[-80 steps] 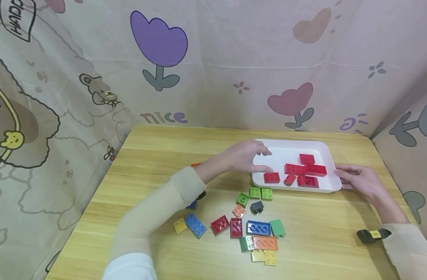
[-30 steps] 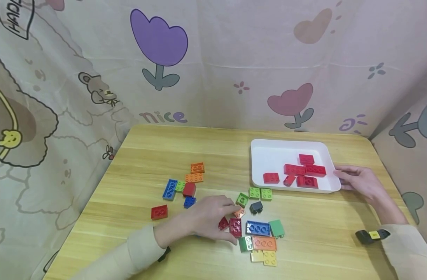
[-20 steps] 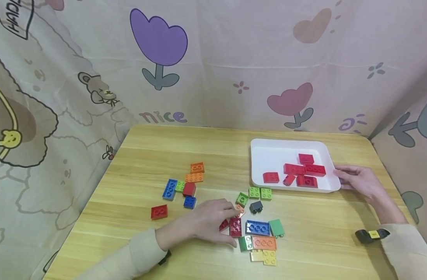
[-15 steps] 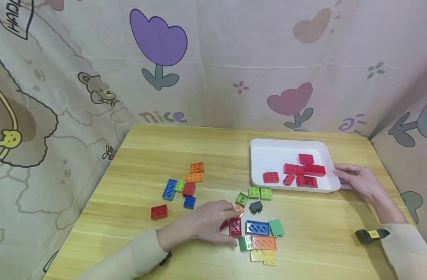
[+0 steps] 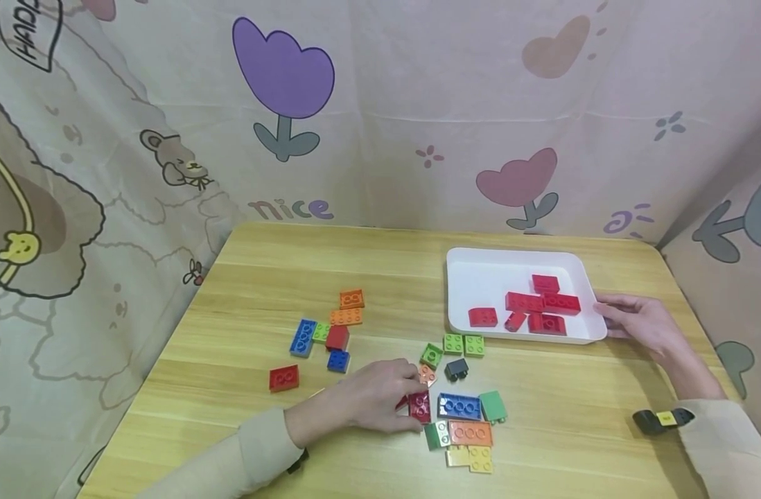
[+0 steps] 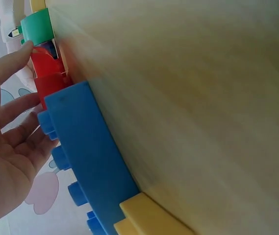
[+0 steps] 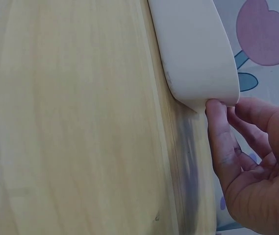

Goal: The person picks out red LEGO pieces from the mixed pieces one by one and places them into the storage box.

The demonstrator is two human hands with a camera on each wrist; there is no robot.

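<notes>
My left hand (image 5: 383,395) is low over the table, its thumb and forefinger at opposite sides of a dark red toy brick (image 5: 420,409) that lies studs down. In the left wrist view the thumb is on the far red brick (image 6: 46,63), with the other fingers behind the row. A second dark red brick (image 5: 402,403) is mostly covered by this hand. My right hand (image 5: 642,322) pinches the right end of a white tray (image 5: 480,267); in the right wrist view its fingers meet at the tray's rim (image 7: 198,93). Several red bricks (image 5: 525,302) lie inside the tray.
Near the left hand lie a blue brick (image 5: 459,407), an orange brick (image 5: 470,433), yellow bricks (image 5: 480,459) and green bricks (image 5: 453,344). Further left are a red brick (image 5: 283,378) and a mixed cluster with a blue brick (image 5: 302,338). A patterned cloth (image 5: 387,173) hangs behind the table.
My left hand has come back from above the tray to the dark red bricks. Its thumb and forefinger have since drawn closer together around one. The right hand stays at the tray.
</notes>
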